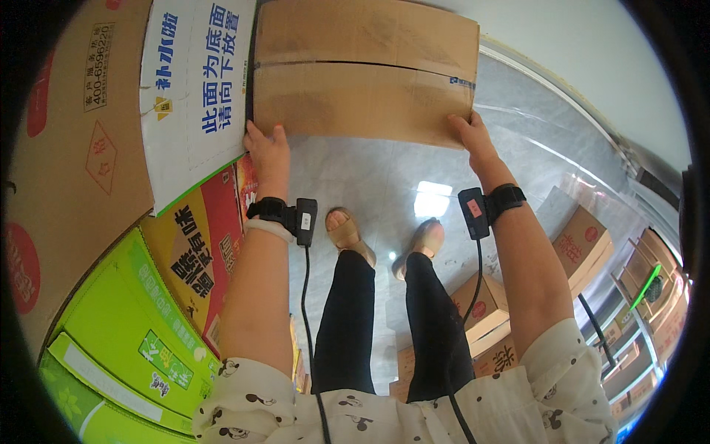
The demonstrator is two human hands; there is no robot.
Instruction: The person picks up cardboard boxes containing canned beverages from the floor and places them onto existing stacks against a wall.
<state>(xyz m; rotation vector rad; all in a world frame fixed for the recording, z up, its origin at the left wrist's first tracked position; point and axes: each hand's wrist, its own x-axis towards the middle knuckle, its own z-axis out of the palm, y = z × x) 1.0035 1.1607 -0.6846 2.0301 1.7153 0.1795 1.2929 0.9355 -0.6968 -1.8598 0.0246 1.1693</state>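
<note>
A brown cardboard box (362, 96) fills the upper middle, its top flaps meeting along a dark seam. My left hand (269, 152) grips its near left corner, thumb up against the side and fingers partly hidden beside the white box. At the near right corner my right hand (475, 140) holds the box, thumb on the near edge and the other fingers round the side. Both arms reach forward, each with a black strap and a small cabled unit at the wrist.
Stacked on the left are a white box (196, 96) with blue print, a large brown carton (74, 170), a yellow and red box (196, 251) and a green box (140, 318). More cartons (580, 244) and a metal rack (643, 325) stand at right. Grey tiled floor (370, 170) lies underfoot.
</note>
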